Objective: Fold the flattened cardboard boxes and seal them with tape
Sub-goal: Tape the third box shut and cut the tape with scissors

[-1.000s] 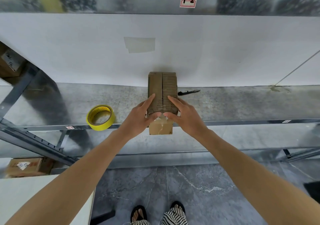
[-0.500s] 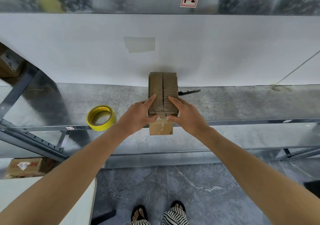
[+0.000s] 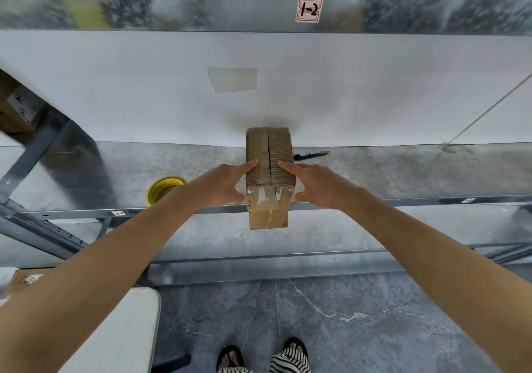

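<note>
- Small cardboard box [image 3: 269, 157], already folded up. It sits on the metal shelf [image 3: 403, 171] between the two hands, with its near end overhanging the shelf's front rail.
- Top flaps meet at a centre seam, which looks untaped. A wrinkled strip of clear tape [image 3: 266, 201] covers the near face.
- Left hand [image 3: 218, 185]: index finger straight, pressing the left flap, thumb by the taped near corner.
- Right hand [image 3: 319, 184]: mirrors it on the right flap. Neither hand is curled round anything.
- Handling, as a judgement: light and probably empty. The corrugated walls are stiff but would crush under a hard squeeze, the flaps may spring up if freed, and the tape film is slick.
- Best hold: the side walls near the corners, with one finger pinning the seam.
- Yellow tape roll [image 3: 161, 190] lies just outside the left hand.
- A black tool [image 3: 312, 154], possibly a cutter, lies just past the right hand's fingertips.
</note>
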